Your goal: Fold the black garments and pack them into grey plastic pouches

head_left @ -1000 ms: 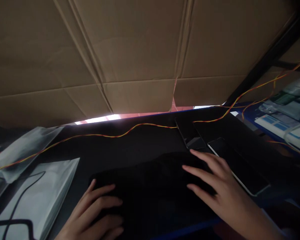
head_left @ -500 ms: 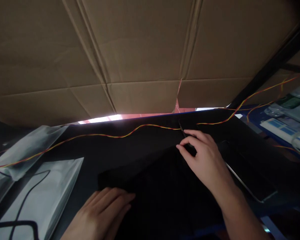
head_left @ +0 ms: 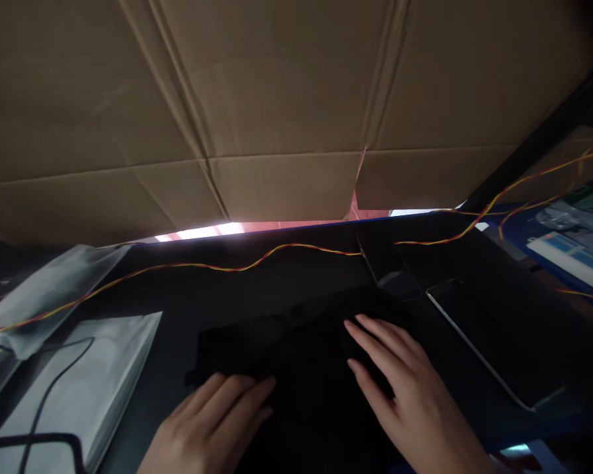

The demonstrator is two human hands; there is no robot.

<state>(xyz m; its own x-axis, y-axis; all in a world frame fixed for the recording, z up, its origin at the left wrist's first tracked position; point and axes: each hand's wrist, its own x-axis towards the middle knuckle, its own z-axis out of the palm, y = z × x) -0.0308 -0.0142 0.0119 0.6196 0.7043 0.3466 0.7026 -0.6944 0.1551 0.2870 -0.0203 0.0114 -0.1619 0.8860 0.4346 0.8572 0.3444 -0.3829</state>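
A piece of black cloth point(head_left: 306, 382) lies spread on the dark table, its outline hard to make out in the dim light. On its left part sits my left hand point(head_left: 207, 421), fingers bent together, apparently gripping the cloth; the exact hold is hidden. My right hand point(head_left: 400, 388) is open over the right part of the cloth, thumb and fingers apart. Just beyond the right hand lies a dark flat object point(head_left: 383, 260) with a shiny near end. A phone point(head_left: 494, 342) with a black screen and pale edge rests to the right.
White translucent bags point(head_left: 79, 375) with a black cable point(head_left: 47, 395) lie at the left. A twisted red-yellow wire point(head_left: 286, 247) crosses the back of the table point(head_left: 217, 293). Behind stands a cardboard sheet point(head_left: 281, 99). Packaged items point(head_left: 568, 257) are at the right.
My right hand has drawn back toward me from the cloth's far edge and opened, uncovering the dark flat object. My left hand has shifted slightly right. The cloth's far edge now lies differently.
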